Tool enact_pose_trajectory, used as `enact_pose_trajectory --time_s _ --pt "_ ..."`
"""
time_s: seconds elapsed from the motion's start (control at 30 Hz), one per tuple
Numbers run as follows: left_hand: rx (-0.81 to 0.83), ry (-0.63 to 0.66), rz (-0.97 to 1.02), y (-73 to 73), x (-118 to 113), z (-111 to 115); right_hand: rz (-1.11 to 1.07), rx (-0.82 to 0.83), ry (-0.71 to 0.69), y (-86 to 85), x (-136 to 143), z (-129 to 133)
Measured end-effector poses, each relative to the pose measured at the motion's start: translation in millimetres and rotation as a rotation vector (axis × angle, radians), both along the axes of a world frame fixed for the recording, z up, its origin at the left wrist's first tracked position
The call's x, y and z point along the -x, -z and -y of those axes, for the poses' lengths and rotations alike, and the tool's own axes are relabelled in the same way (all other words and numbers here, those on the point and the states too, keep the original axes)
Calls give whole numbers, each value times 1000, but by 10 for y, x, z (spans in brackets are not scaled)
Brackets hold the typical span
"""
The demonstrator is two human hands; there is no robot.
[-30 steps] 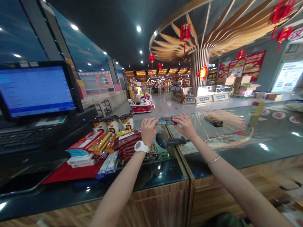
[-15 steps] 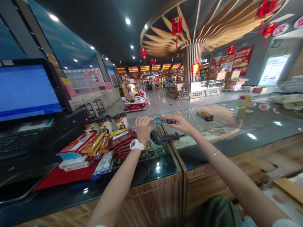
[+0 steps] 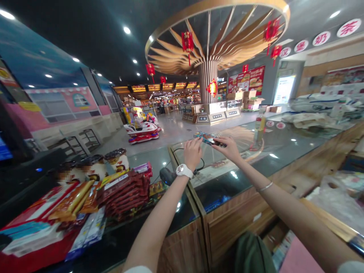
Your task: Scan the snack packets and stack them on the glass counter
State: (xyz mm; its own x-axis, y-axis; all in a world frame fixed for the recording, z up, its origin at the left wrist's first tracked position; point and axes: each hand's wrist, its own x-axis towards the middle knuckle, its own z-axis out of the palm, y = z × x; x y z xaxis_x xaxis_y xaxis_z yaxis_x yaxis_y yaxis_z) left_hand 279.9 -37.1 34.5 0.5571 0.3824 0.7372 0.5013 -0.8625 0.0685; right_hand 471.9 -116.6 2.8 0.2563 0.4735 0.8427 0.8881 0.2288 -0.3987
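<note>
A small flat snack box (image 3: 207,138), blue at one end and dark brown at the other, is held over the glass counter (image 3: 241,167). My left hand (image 3: 193,151) grips its left end, with a white watch on the wrist. Closed on the right end is my right hand (image 3: 228,148), a bangle on its wrist. The second box seen lying on the counter earlier cannot be made out separately now. Below my left wrist is a black handheld scanner (image 3: 167,176), partly covered by the arm.
Brown-red snack packets (image 3: 125,193), orange packets (image 3: 74,201) and several lidded cups (image 3: 116,160) crowd the counter's left. A bottle-like container (image 3: 258,128) stands farther right. Plastic bags (image 3: 315,117) lie at the far right. A kiddie ride (image 3: 142,129) stands beyond the counter.
The view has turned right. Both hands have carried the snack box rightward, away from above the scanner, to about where the second box lay.
</note>
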Motion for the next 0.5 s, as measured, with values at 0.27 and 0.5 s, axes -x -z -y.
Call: enact_pose_trajectory --time_s 0.27,0.5 --pt "191 143 9 219 -944 25 -46 39 201 112 -605 -44" --pt "291 172 4 494 -1443 -173 -58 118 325 242 -967 -259"
